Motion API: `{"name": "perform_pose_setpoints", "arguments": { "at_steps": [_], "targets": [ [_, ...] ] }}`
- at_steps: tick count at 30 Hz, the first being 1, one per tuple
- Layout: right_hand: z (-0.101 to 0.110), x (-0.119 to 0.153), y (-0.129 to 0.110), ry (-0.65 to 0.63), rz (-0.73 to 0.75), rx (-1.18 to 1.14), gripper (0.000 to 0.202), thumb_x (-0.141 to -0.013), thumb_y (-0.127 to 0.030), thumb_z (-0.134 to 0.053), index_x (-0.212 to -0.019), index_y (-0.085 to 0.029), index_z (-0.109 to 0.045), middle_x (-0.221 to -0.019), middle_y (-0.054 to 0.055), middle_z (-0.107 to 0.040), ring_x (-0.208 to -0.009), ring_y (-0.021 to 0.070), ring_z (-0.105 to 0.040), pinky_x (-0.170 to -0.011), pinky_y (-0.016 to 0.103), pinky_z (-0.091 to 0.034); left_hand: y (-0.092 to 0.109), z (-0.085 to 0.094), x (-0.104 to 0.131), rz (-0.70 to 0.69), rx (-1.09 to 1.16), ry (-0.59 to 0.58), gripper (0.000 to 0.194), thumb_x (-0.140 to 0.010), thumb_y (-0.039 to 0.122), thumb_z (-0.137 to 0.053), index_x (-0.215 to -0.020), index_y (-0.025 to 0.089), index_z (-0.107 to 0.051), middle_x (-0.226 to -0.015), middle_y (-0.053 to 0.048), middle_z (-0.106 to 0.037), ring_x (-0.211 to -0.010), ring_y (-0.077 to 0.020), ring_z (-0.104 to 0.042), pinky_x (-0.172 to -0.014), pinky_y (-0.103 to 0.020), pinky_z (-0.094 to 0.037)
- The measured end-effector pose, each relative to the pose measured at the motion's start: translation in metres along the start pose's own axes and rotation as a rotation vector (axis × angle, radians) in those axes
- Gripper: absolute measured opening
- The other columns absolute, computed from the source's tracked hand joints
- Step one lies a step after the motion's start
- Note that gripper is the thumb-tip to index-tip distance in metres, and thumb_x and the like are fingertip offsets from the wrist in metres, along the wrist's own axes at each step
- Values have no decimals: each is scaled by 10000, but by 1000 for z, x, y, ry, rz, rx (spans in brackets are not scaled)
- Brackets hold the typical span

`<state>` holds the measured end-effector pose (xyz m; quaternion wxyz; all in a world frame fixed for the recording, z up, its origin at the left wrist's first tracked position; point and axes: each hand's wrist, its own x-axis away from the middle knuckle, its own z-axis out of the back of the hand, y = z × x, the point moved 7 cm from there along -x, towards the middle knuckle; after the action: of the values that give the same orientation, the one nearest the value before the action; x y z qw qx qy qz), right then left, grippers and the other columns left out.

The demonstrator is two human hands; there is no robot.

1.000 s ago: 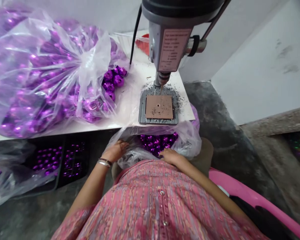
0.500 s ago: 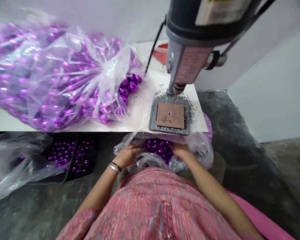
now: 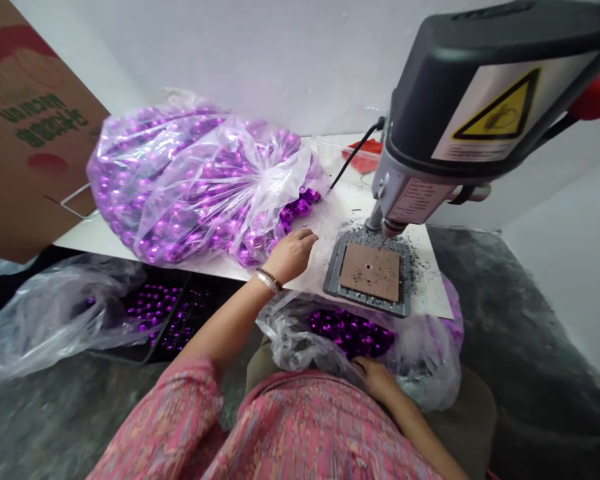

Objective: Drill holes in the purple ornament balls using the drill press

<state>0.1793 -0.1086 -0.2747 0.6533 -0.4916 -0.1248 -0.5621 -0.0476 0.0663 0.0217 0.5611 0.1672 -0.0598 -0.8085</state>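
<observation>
My left hand (image 3: 293, 255), with bracelets at the wrist, is over the white table's front edge. Its fingers are loosely bent and nothing shows in them. Just beyond it, shiny purple balls (image 3: 303, 208) spill from the mouth of a large clear plastic bag (image 3: 195, 180) packed with more of them. On my lap, under the table edge, lies an open clear plastic bag (image 3: 295, 343) with dark purple balls (image 3: 353, 331) inside. My right hand (image 3: 375, 377) holds that bag's near rim with curled fingers; its fingertips are partly hidden.
A bench drill press (image 3: 460, 120) stands at the right, a brown board (image 3: 370, 272) with a hole on its base. Dark shavings lie around it. Crates of purple balls (image 3: 153, 307) sit below the table. A cardboard box (image 3: 25, 140) is at far left, red material (image 3: 363, 157) behind.
My left hand has left the lap bag and moved up beside the spilled balls. My right hand has shifted to the bag's near rim. The view has swung left, bringing in the cardboard box.
</observation>
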Motion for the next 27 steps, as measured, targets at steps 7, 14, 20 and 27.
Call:
{"name": "perform_pose_setpoints", "arguments": {
  "at_steps": [7, 14, 20, 27],
  "targets": [
    [-3, -1, 16, -23, -58, -62, 473, -936, -531, -590, -1258, -186, -616, -1280, 80, -613, -1257, 149, -585, -1089, 323, -555, -71, 14, -21, 367, -381, -118, 401, -924, 219, -610, -1312, 143, -679, -1307, -217, -675, -1297, -393, -590, -986, -516, -566],
    [-7, -10, 21, -36, -52, -65, 502, -955, -535, -554, -1277, -152, -601, -1286, 99, -611, -1231, 139, -589, -1107, 367, -557, -72, 62, 36, 185, 5, 508, 292, -971, 302, -571, -1192, 196, -729, -1300, -129, -699, -1226, -267, -653, -1159, -411, -455],
    [-9, -11, 22, -56, -30, -52, 502, -954, -537, -555, -1262, -144, -607, -1270, 96, -618, -1220, 138, -593, -1104, 366, -558, -171, 61, 140, 1037, 394, 1155, 394, -978, 340, -491, -1287, 113, -584, -1404, -236, -581, -1439, -346, -473, -1255, -580, -297],
    [-10, -11, 25, -34, -26, -71, 506, -948, -527, -570, -1276, -143, -599, -1281, 99, -612, -1236, 143, -589, -1110, 376, -556, -195, 30, 67, 1007, 657, 976, 638, -1031, 402, -444, -1581, 101, -326, -1683, -290, -299, -1625, -309, -256, -1315, -538, -230]
  ]
}}
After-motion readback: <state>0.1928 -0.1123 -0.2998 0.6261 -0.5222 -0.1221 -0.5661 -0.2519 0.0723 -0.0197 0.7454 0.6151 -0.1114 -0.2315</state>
